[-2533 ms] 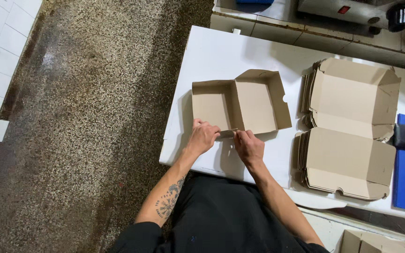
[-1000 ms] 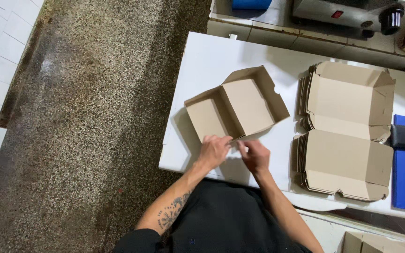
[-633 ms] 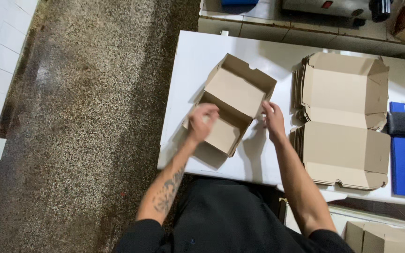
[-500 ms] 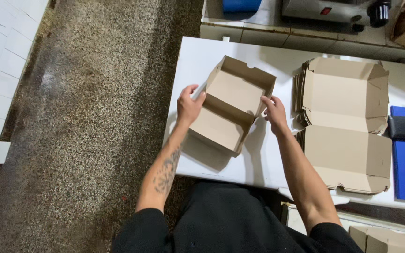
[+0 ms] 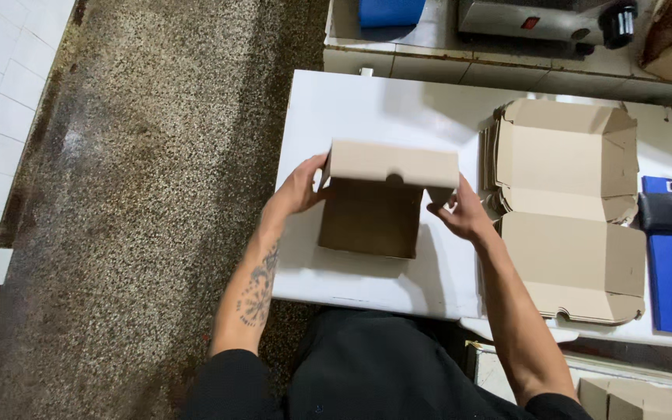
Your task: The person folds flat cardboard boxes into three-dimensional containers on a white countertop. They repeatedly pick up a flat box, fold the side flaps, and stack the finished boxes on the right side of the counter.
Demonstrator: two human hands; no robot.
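White surface (image 5: 367,109) above speckled floor (image 5: 157,194). On it: folded cardboard box (image 5: 379,206) near front edge, stack of flat cardboard blanks (image 5: 569,210) beside it, blue board (image 5: 666,264) at far right.

We seem to be in a small packing workspace, perhaps the back room of a food business. Beside our right hand (image 5: 467,218) a stack of flat, unfolded cardboard boxes (image 5: 565,206) lies on a plain white counter (image 5: 367,101), and between our hands sits a folded cardboard box (image 5: 379,202). Beyond the hands, past the counter's far edge, a tiled ledge carries a metal appliance with a black knob (image 5: 554,17). Out past our left hand (image 5: 299,187) runs a speckled terrazzo floor (image 5: 141,194).
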